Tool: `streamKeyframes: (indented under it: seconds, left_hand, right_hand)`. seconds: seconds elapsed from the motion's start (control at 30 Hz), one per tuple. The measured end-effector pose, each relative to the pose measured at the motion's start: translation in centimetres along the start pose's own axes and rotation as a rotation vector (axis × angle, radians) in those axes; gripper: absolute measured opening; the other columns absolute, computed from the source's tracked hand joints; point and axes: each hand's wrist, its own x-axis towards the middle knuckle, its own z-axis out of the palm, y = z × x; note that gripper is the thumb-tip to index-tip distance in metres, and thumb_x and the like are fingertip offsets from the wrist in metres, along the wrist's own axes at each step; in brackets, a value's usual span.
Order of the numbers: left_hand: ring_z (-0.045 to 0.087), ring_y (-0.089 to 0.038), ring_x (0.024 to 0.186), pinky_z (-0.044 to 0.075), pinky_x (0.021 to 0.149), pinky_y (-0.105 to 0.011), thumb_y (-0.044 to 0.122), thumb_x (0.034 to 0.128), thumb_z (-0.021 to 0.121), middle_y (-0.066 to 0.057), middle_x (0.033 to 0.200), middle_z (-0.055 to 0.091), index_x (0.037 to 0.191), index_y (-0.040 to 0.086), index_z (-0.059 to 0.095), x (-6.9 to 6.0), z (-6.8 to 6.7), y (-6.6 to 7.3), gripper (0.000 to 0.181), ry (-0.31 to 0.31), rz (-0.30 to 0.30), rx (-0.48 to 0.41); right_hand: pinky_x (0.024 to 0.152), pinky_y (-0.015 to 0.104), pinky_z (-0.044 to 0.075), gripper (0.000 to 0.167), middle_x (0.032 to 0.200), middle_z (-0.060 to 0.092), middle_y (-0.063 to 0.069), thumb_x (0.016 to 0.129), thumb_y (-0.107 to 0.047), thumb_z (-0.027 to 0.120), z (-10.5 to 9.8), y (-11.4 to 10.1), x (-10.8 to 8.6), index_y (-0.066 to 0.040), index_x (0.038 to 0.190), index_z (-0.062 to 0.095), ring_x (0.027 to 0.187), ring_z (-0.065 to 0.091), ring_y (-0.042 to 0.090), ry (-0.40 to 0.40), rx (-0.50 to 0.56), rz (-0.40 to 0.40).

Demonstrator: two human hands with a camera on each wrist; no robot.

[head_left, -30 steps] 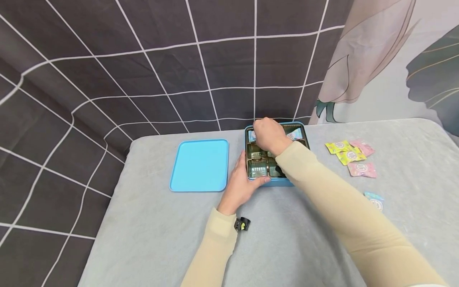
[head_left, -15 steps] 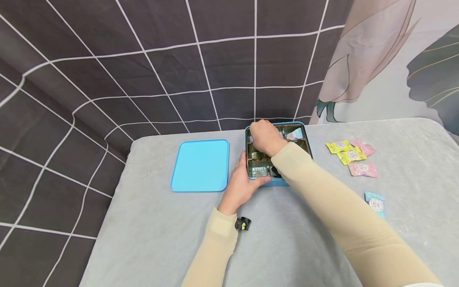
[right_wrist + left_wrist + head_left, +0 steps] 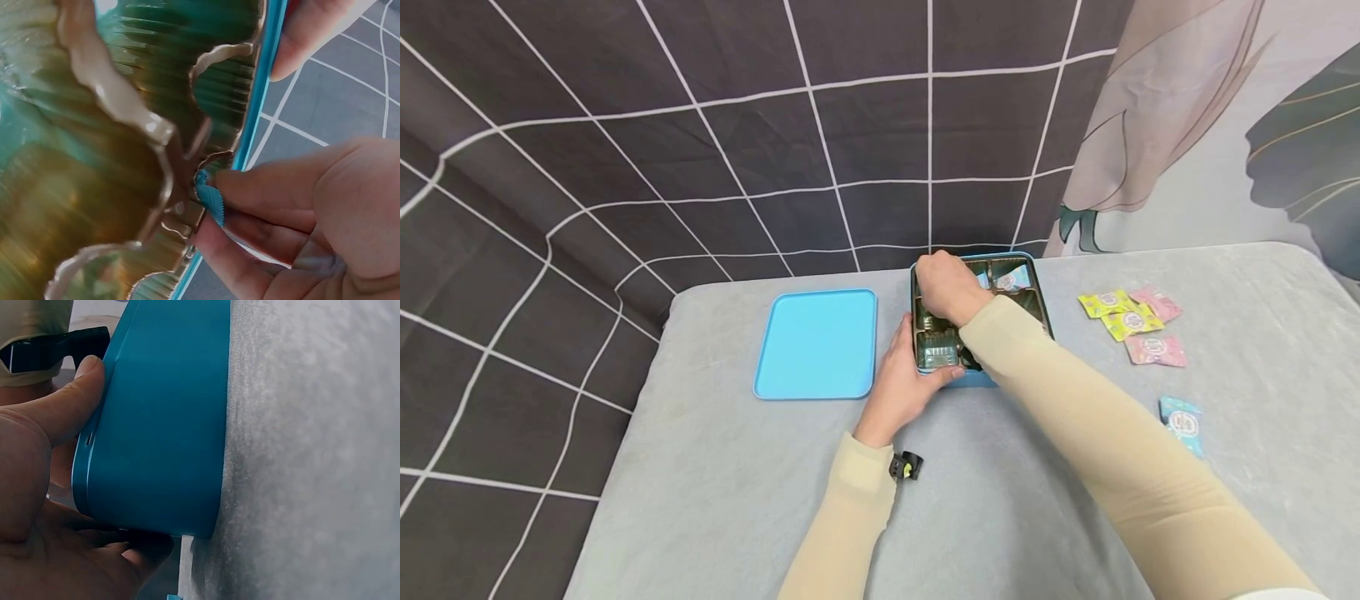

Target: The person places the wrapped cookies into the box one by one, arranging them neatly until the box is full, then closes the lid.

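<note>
Pinching a blue packet [image 3: 211, 197], its long axis hidden from me, my right hand [image 3: 950, 287] is at the far-left corner of the blue tin [image 3: 976, 380]. My left hand [image 3: 901, 387], farther off, grips the tin's near-left corner.

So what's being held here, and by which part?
The right hand pinches a blue packet, seemingly by its serrated end; the left hand grips the blue box by its near left corner.

Box [image 3: 156, 437]: smooth, metal-looking to me
Lid [image 3: 817, 346]: smooth, matt
Insert [image 3: 112, 94]: glossy plastic
Worktop cover [image 3: 722, 492]: matt, napped cloth
</note>
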Motion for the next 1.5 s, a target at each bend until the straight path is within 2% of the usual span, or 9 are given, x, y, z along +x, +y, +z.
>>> streamKeyframes:
  seconds: [0.1,0.27,0.43,0.67,0.83,1.13,1.23,1.4,1.5]
  left_hand:
    - [0.035,-0.026,0.144,0.031,0.117,-0.041,0.037,0.0829,0.084,-0.016,0.161,0.029,0.16,0.002,0.018,0.0,0.0,-0.1,0.107,0.001,-0.002,0.002]
    - [0.034,-0.027,0.145,0.03,0.117,-0.041,0.037,0.0828,0.084,-0.016,0.162,0.028,0.16,0.001,0.017,0.0,0.0,-0.1,0.108,0.002,-0.02,-0.003]
    - [0.033,-0.027,0.145,0.03,0.117,-0.041,0.038,0.0826,0.084,-0.017,0.162,0.028,0.159,0.0,0.017,0.0,0.0,0.0,0.108,0.0,-0.013,-0.003]
    - [0.035,-0.026,0.144,0.031,0.117,-0.04,0.036,0.0825,0.084,-0.016,0.162,0.029,0.16,0.003,0.018,0.0,0.0,0.1,0.107,-0.003,-0.001,0.003]
    - [0.034,-0.026,0.145,0.031,0.117,-0.042,0.036,0.0832,0.084,-0.016,0.162,0.029,0.16,0.002,0.017,0.1,0.1,0.2,0.107,0.001,-0.007,0.013]
    - [0.029,-0.028,0.147,0.029,0.118,-0.042,0.037,0.0844,0.083,-0.018,0.164,0.023,0.16,-0.001,0.014,-0.1,0.0,0.1,0.108,-0.011,-0.032,0.001]
    - [0.03,-0.028,0.147,0.03,0.117,-0.043,0.036,0.0841,0.083,-0.018,0.163,0.025,0.16,0.0,0.015,-0.1,0.1,0.0,0.108,-0.011,-0.021,0.005]
    - [0.033,-0.027,0.145,0.031,0.117,-0.043,0.037,0.0838,0.083,-0.016,0.162,0.027,0.16,0.003,0.016,0.0,0.1,-0.1,0.107,-0.008,-0.01,0.004]
    - [0.035,-0.027,0.144,0.031,0.116,-0.042,0.037,0.0835,0.083,-0.015,0.162,0.029,0.16,0.004,0.017,0.0,0.1,0.0,0.107,-0.006,-0.012,0.007]
  right_hand:
    - [0.082,0.043,0.057,0.023,0.104,0.069,0.026,0.096,0.001,0.054,-0.1,-0.1,0.0,0.01,0.113,0.068,0.094,0.068,0.037,0.021,0.01,0.007]
    - [0.085,0.044,0.057,0.023,0.107,0.069,0.026,0.097,0.003,0.052,0.0,-0.1,0.1,0.01,0.112,0.068,0.098,0.067,0.037,0.044,0.0,0.009]
    - [0.086,0.045,0.057,0.021,0.106,0.069,0.026,0.097,0.005,0.052,-0.1,0.0,0.0,0.01,0.111,0.068,0.099,0.067,0.038,0.058,-0.012,0.006]
    - [0.081,0.045,0.058,0.023,0.109,0.065,0.028,0.096,0.002,0.053,-0.2,0.2,0.0,0.01,0.114,0.066,0.096,0.068,0.039,0.086,-0.007,0.048]
    - [0.08,0.045,0.058,0.023,0.108,0.065,0.029,0.097,0.002,0.051,-0.2,0.2,-0.2,0.012,0.114,0.065,0.095,0.068,0.039,0.095,-0.016,0.033]
    - [0.083,0.044,0.058,0.023,0.106,0.069,0.026,0.096,0.0,0.054,-0.4,-0.3,-1.1,0.01,0.113,0.066,0.095,0.068,0.037,0.023,-0.041,-0.021]
    - [0.078,0.042,0.058,0.021,0.101,0.069,0.024,0.095,0.0,0.055,-0.8,-0.3,-1.4,0.009,0.11,0.066,0.09,0.069,0.036,0.017,-0.022,-0.011]
    - [0.069,0.041,0.056,0.02,0.096,0.068,0.023,0.094,0.0,0.053,-1.5,0.1,-2.4,0.008,0.103,0.069,0.078,0.067,0.032,0.045,0.032,-0.009]
    - [0.07,0.042,0.056,0.019,0.093,0.067,0.022,0.095,-0.002,0.055,-1.9,0.3,-3.1,0.008,0.099,0.07,0.079,0.067,0.033,0.077,0.047,-0.017]
